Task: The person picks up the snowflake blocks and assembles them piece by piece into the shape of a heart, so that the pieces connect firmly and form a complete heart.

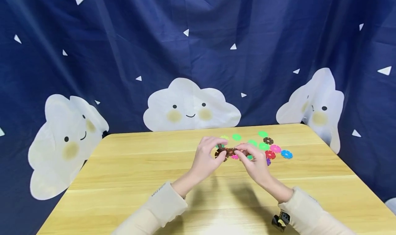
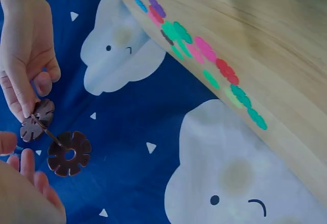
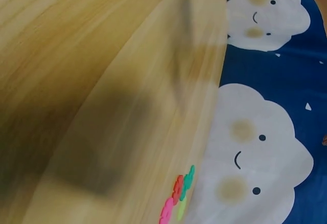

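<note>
In front of me both hands hold a small chain of brown notched discs (image 1: 230, 152), slotted together at angles and raised over the table. My left hand (image 1: 205, 157) grips its left end between thumb and fingers. At the other end, the thumb and fingers of my right hand (image 1: 256, 163) pinch it. The left wrist view shows one brown disc (image 2: 69, 153) with a round centre hole, a second edge-on, and a third tilted at the right hand's (image 2: 28, 55) fingertips. Fingers of the left hand (image 2: 30, 183) lie below them, partly out of frame. The right wrist view hardly shows the hands.
Loose notched discs lie behind the hands on the wooden table (image 1: 139, 166), among them a blue disc (image 1: 286, 154), a red disc (image 1: 270, 155), a pink disc (image 1: 275, 148) and several green ones. A dark blue curtain (image 1: 123, 56) with clouds hangs beyond the table's far edge.
</note>
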### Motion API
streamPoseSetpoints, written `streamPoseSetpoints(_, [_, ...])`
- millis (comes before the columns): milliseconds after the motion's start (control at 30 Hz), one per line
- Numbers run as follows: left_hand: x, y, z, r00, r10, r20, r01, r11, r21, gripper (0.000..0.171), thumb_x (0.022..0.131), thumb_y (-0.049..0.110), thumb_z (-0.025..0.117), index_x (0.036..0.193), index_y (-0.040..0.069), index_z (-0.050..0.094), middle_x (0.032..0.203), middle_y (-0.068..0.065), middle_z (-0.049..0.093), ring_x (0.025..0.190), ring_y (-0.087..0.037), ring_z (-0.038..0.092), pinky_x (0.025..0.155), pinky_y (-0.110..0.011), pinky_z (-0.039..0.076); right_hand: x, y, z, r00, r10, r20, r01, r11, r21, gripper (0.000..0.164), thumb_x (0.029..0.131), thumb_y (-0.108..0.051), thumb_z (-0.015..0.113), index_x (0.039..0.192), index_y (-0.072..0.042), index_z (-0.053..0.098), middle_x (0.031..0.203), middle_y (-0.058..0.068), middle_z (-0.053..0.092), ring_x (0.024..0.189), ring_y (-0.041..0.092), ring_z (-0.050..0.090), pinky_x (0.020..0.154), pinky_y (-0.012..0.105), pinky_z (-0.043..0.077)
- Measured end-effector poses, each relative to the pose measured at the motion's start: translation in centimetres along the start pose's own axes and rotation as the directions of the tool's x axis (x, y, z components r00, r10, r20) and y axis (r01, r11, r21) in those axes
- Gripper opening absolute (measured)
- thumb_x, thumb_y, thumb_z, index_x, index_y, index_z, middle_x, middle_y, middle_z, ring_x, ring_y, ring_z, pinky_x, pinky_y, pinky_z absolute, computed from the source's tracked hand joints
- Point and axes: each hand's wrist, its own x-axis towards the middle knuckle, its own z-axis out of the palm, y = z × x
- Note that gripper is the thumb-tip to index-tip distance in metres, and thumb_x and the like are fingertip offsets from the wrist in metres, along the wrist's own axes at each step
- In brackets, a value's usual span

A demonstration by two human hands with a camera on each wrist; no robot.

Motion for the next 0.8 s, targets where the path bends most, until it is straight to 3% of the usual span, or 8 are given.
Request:
streamPoseSetpoints(67, [-0.1,-0.1,0.1,0.999,0.042,0.009,-0.043,0.994,0.097,0.022,0.071,0.003,0.071,0.092,0.009,0.069,0.089,-0.001,0.068,0.088,-0.019,0.052,0.078,-0.034,0.039,-0.1,0.0,0.0,1.0,-0.005,0.006,0.005,1.0,0.006,0.028,0.066,0.025,0.062,0.083,0.003,0.064,0.071,0.012,0.06,0.054,0.008,0.049,0.047,0.015,0.041])
streamPoseSetpoints(167, [-0.3,-0.4,0.4,0.998,0.062,0.024,-0.065,0.987,0.149,0.019,0.071,0.006,0.072,0.089,0.011,0.07,0.091,0.001,0.068,0.092,-0.018,0.053,0.08,-0.037,0.034,-0.1,0.0,0.1,1.0,-0.007,0.009,0.007,1.0,0.009,0.027,0.067,0.025,0.062,0.082,0.003,0.065,0.071,0.011,0.059,0.054,0.008,0.049,0.049,0.015,0.041])
streamPoseSetpoints(567, [-0.6,-1.4,1.5,0.98,0.199,0.016,-0.2,0.976,0.09,0.012,0.074,0.007,0.073,0.084,0.011,0.068,0.084,0.0,0.069,0.097,-0.02,0.059,0.092,-0.048,0.03,-0.3,-0.2,0.0,1.0,-0.031,0.004,0.031,0.999,0.013,0.027,0.065,0.025,0.063,0.082,0.005,0.065,0.067,0.009,0.058,0.056,0.009,0.049,0.053,0.015,0.041])
streamPoseSetpoints(800, [-0.6,-1.8,2.0,0.974,0.224,-0.026,-0.224,0.974,0.025,0.013,0.073,0.006,0.074,0.084,0.009,0.068,0.077,0.0,0.067,0.071,-0.011,0.056,0.084,-0.041,0.037,-0.3,-0.1,0.1,1.0,-0.017,0.005,0.017,0.999,0.03,0.026,0.066,0.026,0.061,0.082,0.006,0.064,0.068,0.01,0.058,0.055,0.008,0.05,0.049,0.015,0.042])
